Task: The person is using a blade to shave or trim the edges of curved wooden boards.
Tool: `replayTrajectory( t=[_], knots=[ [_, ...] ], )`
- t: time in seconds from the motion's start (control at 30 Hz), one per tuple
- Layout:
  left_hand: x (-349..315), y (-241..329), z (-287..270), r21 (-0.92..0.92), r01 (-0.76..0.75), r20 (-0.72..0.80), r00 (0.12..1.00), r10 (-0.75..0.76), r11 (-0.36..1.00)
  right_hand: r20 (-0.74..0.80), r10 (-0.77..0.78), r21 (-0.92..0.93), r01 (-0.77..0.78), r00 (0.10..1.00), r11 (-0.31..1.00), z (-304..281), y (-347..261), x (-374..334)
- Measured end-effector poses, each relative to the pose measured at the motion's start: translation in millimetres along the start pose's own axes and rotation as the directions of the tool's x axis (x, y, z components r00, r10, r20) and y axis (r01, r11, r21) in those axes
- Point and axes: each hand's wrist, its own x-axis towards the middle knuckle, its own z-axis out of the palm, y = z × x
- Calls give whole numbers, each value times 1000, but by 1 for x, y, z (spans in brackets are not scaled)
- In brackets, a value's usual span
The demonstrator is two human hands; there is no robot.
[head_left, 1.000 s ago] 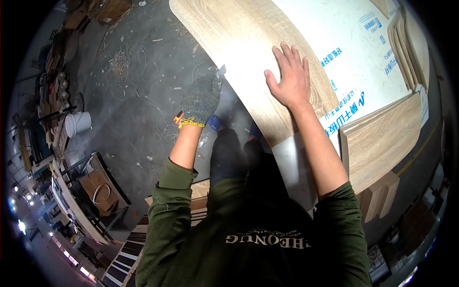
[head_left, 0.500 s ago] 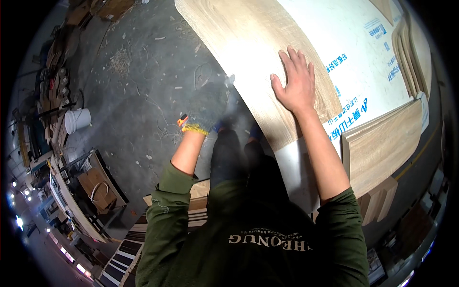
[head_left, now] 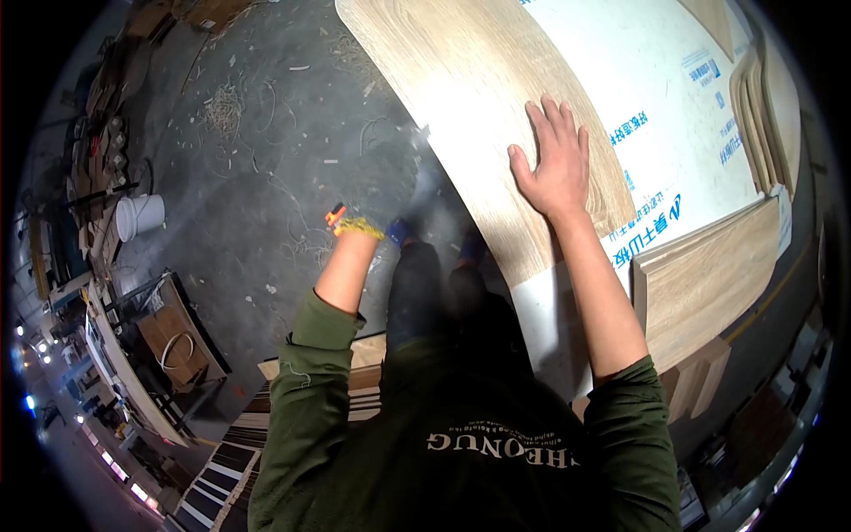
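Note:
My right hand point(head_left: 560, 164) lies flat with fingers spread on a wood-grain panel point(head_left: 496, 106) that has a curved edge and a pale brown face. Under that panel is a white sheet point(head_left: 656, 62) with blue print. Left of the panel, above the floor, my left hand point(head_left: 365, 220) wears a dark grey glove with a yellow cuff, which blends into the floor. The end of an orange and black tool point(head_left: 335, 214) sticks out beside the cuff. Most of this tool and the gloved fingers are hard to make out.
Curved wood-grain pieces point(head_left: 709, 270) are stacked right of my right forearm, with more point(head_left: 760, 115) farther back. The grey floor point(head_left: 292, 133) carries stringy scraps. A white bucket point(head_left: 140, 217) and a low rack holding cardboard point(head_left: 170, 344) stand at left. Striped stacked boards point(head_left: 235, 461) lie at lower left.
The left hand and its tool have shifted slightly up in the picture. The right hand stays flat on the panel; both appear a little farther right, with a small shift of the view.

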Motion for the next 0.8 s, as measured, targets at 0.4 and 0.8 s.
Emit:
replayTrajectory(
  t=[0.4, 0.8],
  knots=[
    [-34, 12, 12, 1, -129, 119, 985, 128, 992, -22, -12, 3, 12, 1000, 1000, 0, 0, -2],
    [-43, 34, 1, 87, -33, 301, 954, 5, 996, -22, -18, -7, 18, 1000, 1000, 3, 1, 0]
  ],
)
